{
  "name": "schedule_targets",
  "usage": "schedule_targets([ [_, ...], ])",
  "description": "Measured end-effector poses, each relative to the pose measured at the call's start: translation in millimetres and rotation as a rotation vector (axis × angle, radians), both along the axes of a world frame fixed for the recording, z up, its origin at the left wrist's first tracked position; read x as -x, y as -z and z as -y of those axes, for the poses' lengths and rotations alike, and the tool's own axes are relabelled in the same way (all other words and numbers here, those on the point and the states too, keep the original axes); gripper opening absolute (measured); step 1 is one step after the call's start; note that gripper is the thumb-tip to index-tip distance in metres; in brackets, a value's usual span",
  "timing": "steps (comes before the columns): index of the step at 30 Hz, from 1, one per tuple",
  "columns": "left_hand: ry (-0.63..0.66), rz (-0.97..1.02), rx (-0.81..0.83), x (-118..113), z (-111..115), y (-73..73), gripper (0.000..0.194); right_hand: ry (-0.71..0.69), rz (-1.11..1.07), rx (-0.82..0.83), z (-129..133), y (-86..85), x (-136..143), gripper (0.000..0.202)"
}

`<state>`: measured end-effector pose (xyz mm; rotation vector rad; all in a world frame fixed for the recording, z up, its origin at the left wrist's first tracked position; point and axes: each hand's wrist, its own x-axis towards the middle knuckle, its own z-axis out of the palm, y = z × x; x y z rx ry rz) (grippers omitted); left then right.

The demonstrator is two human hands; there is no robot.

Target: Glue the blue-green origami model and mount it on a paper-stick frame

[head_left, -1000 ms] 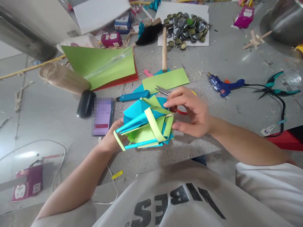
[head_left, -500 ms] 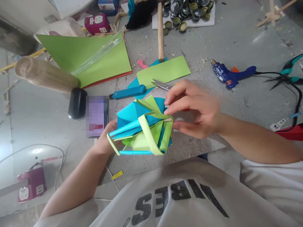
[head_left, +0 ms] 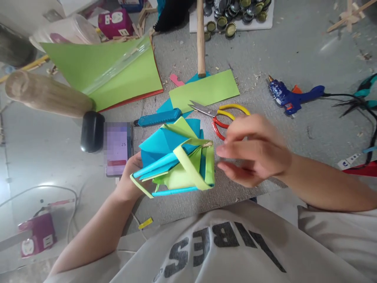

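Observation:
My left hand (head_left: 131,177) holds a blue and green folded-paper craft (head_left: 176,157) from its left side, its fingers mostly hidden behind the paper. Rolled blue tubes and green strips form a frame along the craft's near side. My right hand (head_left: 255,151), slightly blurred, hovers just right of the craft with fingers bent and apart, touching nothing I can see. Beyond that hand lie scissors (head_left: 218,114) with red and yellow handles, their blades over a green paper strip (head_left: 206,90). A blue utility knife (head_left: 159,117) rests behind the craft.
To the left are a phone (head_left: 118,149), a black case (head_left: 92,131) and a wooden cylinder (head_left: 48,94). Green sheets (head_left: 118,67) lie behind them. A blue glue gun (head_left: 294,94) and its cord are at right. Bottle caps (head_left: 235,11) and a wooden stick (head_left: 200,43) are at the back.
My right hand has drawn back to the right, off the craft's edge, and the scissors' handles now show. My left hand and the craft have shifted slightly left.

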<state>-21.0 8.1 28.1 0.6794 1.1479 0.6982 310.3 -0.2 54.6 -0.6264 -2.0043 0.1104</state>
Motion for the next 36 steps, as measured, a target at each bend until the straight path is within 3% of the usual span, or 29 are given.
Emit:
schedule_targets([
  [3,-0.089,-0.043,-0.122,-6,4,-4.7,0.036,0.036,0.024,-0.108,2,1.8,2,0.022],
  [6,-0.108,-0.052,-0.217,-10,9,-5.0,0.038,0.084,0.052,-0.042,3,3.4,2,0.013],
  [12,-0.054,-0.037,-0.075,-12,10,-2.5,0.041,0.062,0.099,-0.008,3,3.1,1,0.009],
  [17,-0.061,-0.045,-0.02,-4,6,2.6,0.034,0.136,-0.135,0.087,-1,3.3,4,0.016],
  [19,-0.056,-0.062,-0.016,-3,2,0.8,0.04,0.193,-0.194,0.049,-10,5.8,1,0.018],
  [23,-0.054,-0.103,-0.134,-10,-6,-11.9,0.058,0.288,0.115,-0.303,-32,13.6,-15,0.017],
  [25,-0.077,-0.05,-0.182,-15,-8,-17.7,0.065,0.301,0.248,-0.372,-36,16.7,-20,0.013],
  [30,-0.104,0.059,-0.253,-23,-8,-23.9,0.079,0.272,0.386,-0.351,-21,16.0,-3,0.012],
  [36,-0.148,0.014,-0.312,-26,-9,-31.5,0.089,0.15,0.429,-0.09,14,-5.1,26,0.049],
])
